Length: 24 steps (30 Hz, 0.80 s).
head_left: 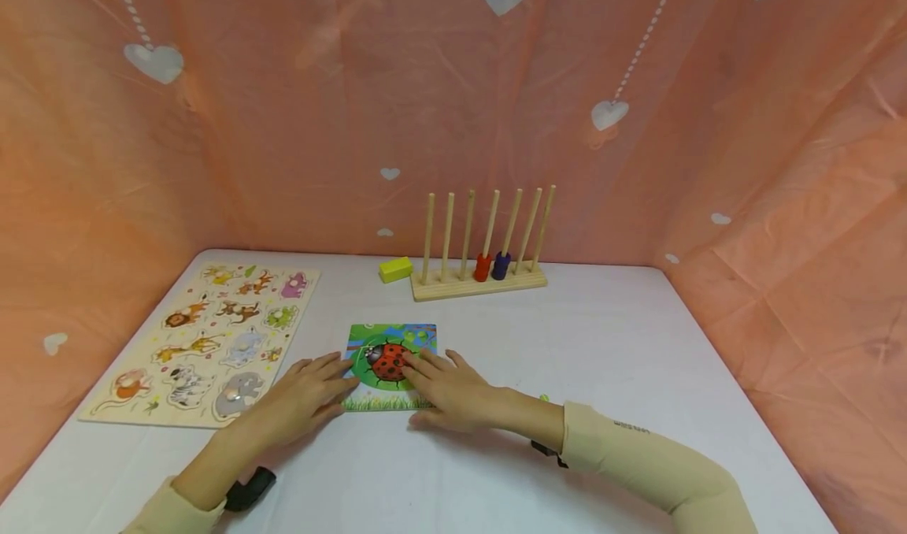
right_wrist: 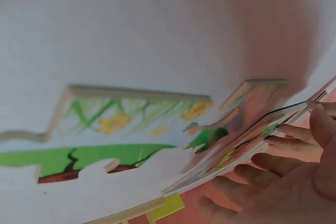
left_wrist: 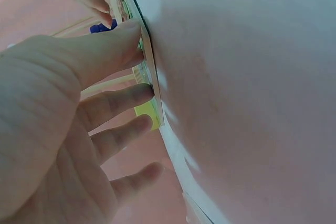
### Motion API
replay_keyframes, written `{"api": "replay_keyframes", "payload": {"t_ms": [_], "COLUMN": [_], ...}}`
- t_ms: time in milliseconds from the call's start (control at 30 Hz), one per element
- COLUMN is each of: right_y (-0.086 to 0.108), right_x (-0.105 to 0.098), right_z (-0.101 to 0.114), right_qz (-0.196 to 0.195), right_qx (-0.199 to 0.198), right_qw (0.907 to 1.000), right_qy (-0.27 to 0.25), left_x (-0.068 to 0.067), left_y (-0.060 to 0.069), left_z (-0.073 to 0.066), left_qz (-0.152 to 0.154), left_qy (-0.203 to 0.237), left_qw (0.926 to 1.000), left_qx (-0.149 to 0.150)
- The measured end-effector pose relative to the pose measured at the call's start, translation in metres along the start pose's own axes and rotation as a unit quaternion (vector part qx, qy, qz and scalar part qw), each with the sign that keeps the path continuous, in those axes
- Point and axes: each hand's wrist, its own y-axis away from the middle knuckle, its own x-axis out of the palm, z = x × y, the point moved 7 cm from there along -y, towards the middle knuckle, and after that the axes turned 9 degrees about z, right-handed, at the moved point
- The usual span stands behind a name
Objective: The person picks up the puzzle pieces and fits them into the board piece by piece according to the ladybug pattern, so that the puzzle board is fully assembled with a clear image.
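Square, thin wooden picture board (head_left: 383,361), showing a red, black-spotted ladybird on a green circle, blue patches above, grass along the bottom, lying flat on a white tabletop (head_left: 609,345), grass edge nearest the viewer, right side partly hidden

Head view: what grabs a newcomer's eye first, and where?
Probably the bright red-and-green ladybug board, near the middle of the white tabletop, with the left hand at its left edge and the right hand over its right side. Next, the peg rack farther back, carrying a red stack and a dark blue stack, and the large animal puzzle at left.
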Motion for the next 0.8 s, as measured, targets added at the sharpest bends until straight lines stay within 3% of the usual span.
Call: {"api": "replay_keyframes", "payload": {"t_ms": [267, 800], "right_y": [-0.0023, 0.0013], "right_x": [0.0065, 0.0084], "right_z": [0.0013, 0.0031], "right_qz": [0.021, 0.031], "right_qx": [0.015, 0.027], "right_qw": [0.9994, 0.9991], "right_qy": [-0.021, -0.008], "left_x": [-0.0004, -0.0021], "left_y": [0.0014, 0.0010], "left_z": [0.0006, -0.0003], "left_qz": [0.000, 0.000], "left_qy": [0.002, 0.001], "left_qw": [1.0000, 1.0000], "left_qx": [-0.005, 0.000]}}
